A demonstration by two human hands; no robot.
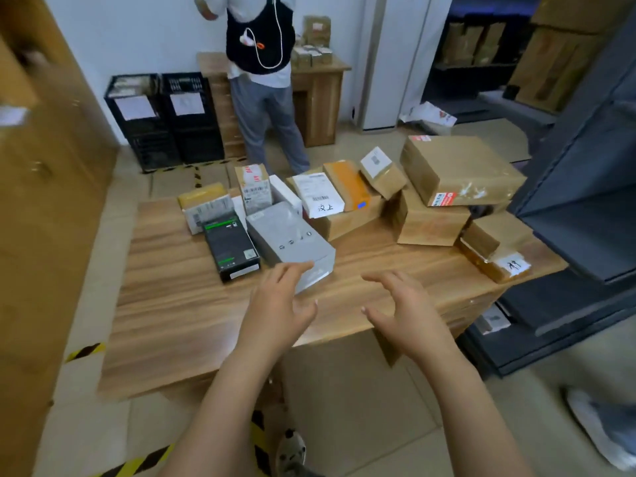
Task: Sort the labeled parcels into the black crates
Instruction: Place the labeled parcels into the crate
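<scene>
Both bare forearms reach out over the wooden table (192,318), palms facing each other. Left hand (280,304), fingers spread wide and holding nothing, has its fingertips at the near end of the grey box (290,241), perhaps just touching it. Right hand (406,308), equally open and empty, hovers right of that box. Brown labeled parcels (461,170) crowd the far right; black crates (165,118) stand against the far wall.
</scene>
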